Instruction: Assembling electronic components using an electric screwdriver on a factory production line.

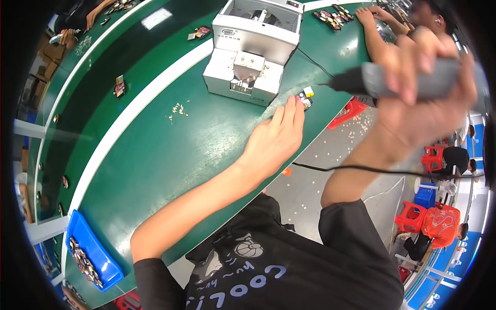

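My right hand (413, 88), blurred by motion, is wrapped round a grey electric screwdriver (423, 78) with a black nose. Its thin bit points left, above the table edge, and a black cord (351, 167) runs below the wrist. On the green table (170, 150), my left hand (276, 133) reaches forward with its fingertips on a small electronic part (306, 98). That part has a yellow and white block on top; my fingers cover some of it. The bit's tip is close to the part but apart from it.
A white screw-feeding machine (253, 51) stands just beyond my left hand. Small pale bits (179, 110) lie left of it. A blue tray (93, 253) of similar parts sits at lower left. Another person's arm (372, 36) rests at upper right. Red stools (411, 216) stand on the floor.
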`<control>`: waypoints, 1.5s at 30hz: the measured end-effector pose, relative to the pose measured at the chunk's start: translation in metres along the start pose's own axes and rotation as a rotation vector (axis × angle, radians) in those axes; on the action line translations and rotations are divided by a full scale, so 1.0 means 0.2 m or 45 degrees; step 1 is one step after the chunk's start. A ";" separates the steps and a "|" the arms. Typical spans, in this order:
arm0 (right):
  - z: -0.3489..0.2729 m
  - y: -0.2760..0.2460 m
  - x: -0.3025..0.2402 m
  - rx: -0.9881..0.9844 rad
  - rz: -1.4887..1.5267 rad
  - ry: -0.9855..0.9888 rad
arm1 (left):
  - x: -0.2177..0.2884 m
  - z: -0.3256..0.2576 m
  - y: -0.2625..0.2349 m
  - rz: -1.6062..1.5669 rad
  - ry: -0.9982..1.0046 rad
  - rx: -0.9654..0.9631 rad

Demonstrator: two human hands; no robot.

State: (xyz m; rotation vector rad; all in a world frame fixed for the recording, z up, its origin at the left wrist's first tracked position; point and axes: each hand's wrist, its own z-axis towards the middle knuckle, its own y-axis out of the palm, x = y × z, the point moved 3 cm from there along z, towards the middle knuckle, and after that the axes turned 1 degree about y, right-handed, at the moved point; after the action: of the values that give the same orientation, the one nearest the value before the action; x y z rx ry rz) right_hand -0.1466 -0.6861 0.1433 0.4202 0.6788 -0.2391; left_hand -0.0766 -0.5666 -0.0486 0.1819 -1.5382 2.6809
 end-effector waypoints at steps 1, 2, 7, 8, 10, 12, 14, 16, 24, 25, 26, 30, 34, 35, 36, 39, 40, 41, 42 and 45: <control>-0.03 -0.04 -0.07 0.096 0.017 -0.078 | 0.00 0.05 0.02 -0.006 -0.076 0.061; -0.07 -0.04 -0.14 0.107 -0.021 -0.110 | -0.01 0.09 0.05 -0.011 -0.153 0.123; -0.28 0.01 -0.25 0.251 -0.189 -0.203 | -0.07 0.15 0.12 -0.086 -0.255 -0.141; -0.31 0.03 -0.25 0.256 -0.191 -0.194 | -0.08 0.10 0.07 -0.161 -0.208 -0.157; -0.37 0.04 -0.24 0.266 -0.158 -0.168 | -0.08 -0.09 -0.15 -0.382 -0.126 -0.350; -0.43 0.03 -0.21 0.211 -0.069 -0.086 | -0.11 -0.32 -0.37 -0.442 -0.270 -0.511; -0.46 0.02 -0.15 0.207 0.041 -0.035 | -0.20 -0.59 -0.56 -0.375 -0.422 -0.641; -0.50 0.02 -0.07 0.248 0.140 0.009 | -0.28 -0.78 -0.67 -0.295 -0.581 -0.774; -0.55 0.08 0.06 0.330 0.125 0.000 | -0.27 -0.98 -0.81 -0.306 -0.761 -0.305; -0.56 0.10 0.06 0.322 0.119 0.000 | -0.27 -0.99 -0.80 -0.272 -0.661 -0.317; -0.57 0.13 0.07 0.301 0.160 0.029 | -0.26 -0.97 -0.80 -0.241 -0.641 -0.300; -0.58 0.21 0.05 0.287 0.212 0.083 | -0.27 -0.98 -0.77 -0.149 -0.515 -0.253; -0.56 0.33 0.11 0.097 0.307 0.125 | -0.26 -0.95 -0.73 -0.014 -0.443 -0.211; -0.55 0.34 0.13 0.080 0.328 0.153 | -0.25 -0.95 -0.72 0.052 -0.405 -0.190; -0.54 0.37 0.15 -0.034 0.302 0.169 | -0.25 -0.95 -0.71 0.049 -0.409 -0.180; -0.54 0.49 0.25 -0.140 0.410 0.223 | -0.24 -1.00 -0.67 0.141 -0.367 -0.054; -0.54 0.52 0.28 -0.183 0.397 0.284 | -0.23 -1.01 -0.65 0.172 -0.351 0.010; -0.54 0.57 0.31 -0.190 0.389 0.291 | -0.23 -1.02 -0.64 0.202 -0.335 0.075; -0.54 0.63 0.35 -0.121 0.403 0.312 | -0.23 -1.03 -0.63 0.197 -0.344 0.081; -0.56 0.69 0.47 -0.165 0.443 0.372 | -0.22 -1.05 -0.60 0.218 -0.335 0.143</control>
State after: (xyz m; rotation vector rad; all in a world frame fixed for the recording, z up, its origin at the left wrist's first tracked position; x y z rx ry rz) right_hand -0.0904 -0.5193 0.0452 0.4457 0.8879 0.1988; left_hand -0.0381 -0.3235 -0.0556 0.4440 -1.5301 2.9824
